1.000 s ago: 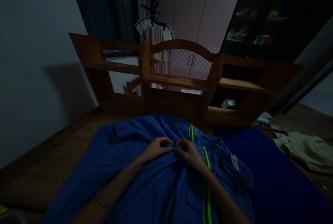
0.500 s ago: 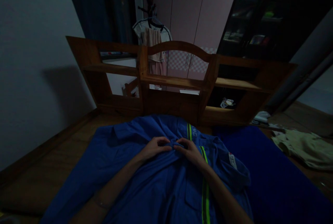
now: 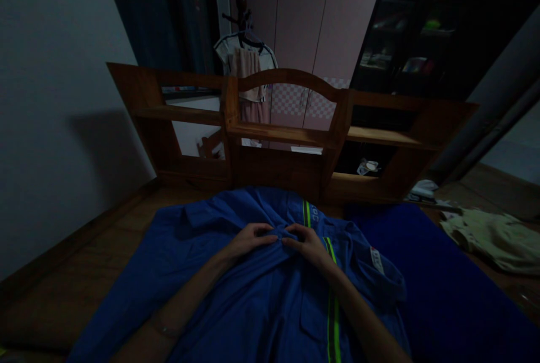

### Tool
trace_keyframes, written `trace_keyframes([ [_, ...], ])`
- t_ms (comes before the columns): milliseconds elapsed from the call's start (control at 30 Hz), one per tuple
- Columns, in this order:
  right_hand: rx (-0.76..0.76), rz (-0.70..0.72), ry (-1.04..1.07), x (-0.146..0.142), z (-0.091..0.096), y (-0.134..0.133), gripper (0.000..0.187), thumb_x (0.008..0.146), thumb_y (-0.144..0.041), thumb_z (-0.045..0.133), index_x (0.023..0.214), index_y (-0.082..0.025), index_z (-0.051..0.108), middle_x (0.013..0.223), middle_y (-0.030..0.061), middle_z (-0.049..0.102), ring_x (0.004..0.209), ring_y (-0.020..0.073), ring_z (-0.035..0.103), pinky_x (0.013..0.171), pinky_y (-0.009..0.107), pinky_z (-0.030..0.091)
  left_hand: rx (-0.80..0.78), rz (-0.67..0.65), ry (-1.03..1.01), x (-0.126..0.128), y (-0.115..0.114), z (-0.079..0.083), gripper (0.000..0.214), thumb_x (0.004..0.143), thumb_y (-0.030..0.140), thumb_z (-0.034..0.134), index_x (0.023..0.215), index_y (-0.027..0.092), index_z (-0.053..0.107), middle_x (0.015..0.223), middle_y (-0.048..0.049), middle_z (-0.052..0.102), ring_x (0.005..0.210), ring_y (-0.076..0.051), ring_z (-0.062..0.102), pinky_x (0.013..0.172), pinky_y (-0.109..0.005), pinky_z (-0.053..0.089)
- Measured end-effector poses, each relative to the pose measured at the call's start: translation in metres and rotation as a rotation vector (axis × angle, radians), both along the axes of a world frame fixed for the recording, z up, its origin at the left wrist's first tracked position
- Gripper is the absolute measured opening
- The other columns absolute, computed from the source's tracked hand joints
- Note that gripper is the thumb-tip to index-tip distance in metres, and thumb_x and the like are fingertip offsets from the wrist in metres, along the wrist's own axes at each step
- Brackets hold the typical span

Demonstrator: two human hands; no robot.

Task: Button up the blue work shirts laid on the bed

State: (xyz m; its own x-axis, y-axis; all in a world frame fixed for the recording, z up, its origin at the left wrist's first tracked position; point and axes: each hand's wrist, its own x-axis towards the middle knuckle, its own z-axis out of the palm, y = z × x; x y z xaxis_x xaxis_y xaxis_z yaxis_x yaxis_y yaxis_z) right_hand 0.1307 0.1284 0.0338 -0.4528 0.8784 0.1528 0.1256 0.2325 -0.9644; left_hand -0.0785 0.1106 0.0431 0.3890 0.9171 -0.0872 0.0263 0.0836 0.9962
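Note:
A blue work shirt (image 3: pixel 253 301) with a yellow-green reflective stripe (image 3: pixel 333 318) lies spread on a wooden bed platform in dim light. My left hand (image 3: pixel 248 239) and my right hand (image 3: pixel 307 243) meet at the shirt's front, near the collar. Each pinches an edge of the blue cloth between thumb and fingers. The fingertips of both hands almost touch each other. A white label (image 3: pixel 377 259) shows on the sleeve at the right.
A wooden headboard with shelves (image 3: pixel 287 132) stands beyond the shirt. A pale crumpled garment (image 3: pixel 485 236) lies at the right. Dark blue cloth (image 3: pixel 447 290) covers the right of the platform. Clothes hang on a rack (image 3: pixel 247 65) behind; a white wall is at the left.
Both hands stay pinched at the same spot on the shirt front, with only small finger movement. The view has shifted slightly.

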Motion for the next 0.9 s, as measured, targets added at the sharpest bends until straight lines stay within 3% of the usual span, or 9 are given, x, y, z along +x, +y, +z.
trace_keyframes([
  [400, -0.075, 0.046, 0.013, -0.0008, 0.0048, -0.0013, 0.03, 0.07, -0.038, 0.071, 0.091, -0.017, 0.066, 0.089, 0.0021, 0.065, 0.082, 0.0174, 0.059, 0.075, 0.027, 0.044, -0.07, 0.04, 0.03, -0.0015, 0.0013, 0.0031, 0.04, 0.063, 0.036, 0.075, 0.095, 0.013, 0.066, 0.09, -0.0053, 0.068, 0.075, -0.016, 0.061, 0.068, -0.024, 0.046],
  [900, -0.111, -0.02, 0.038, -0.0018, 0.0043, -0.0017, 0.027, 0.067, -0.037, 0.072, 0.081, -0.015, 0.067, 0.079, 0.0009, 0.064, 0.075, 0.015, 0.057, 0.069, 0.024, 0.042, 0.312, 0.085, 0.165, 0.0025, 0.0035, -0.0053, 0.025, 0.076, 0.036, 0.063, 0.09, 0.015, 0.063, 0.089, -0.0027, 0.064, 0.087, -0.018, 0.059, 0.079, -0.026, 0.045],
])
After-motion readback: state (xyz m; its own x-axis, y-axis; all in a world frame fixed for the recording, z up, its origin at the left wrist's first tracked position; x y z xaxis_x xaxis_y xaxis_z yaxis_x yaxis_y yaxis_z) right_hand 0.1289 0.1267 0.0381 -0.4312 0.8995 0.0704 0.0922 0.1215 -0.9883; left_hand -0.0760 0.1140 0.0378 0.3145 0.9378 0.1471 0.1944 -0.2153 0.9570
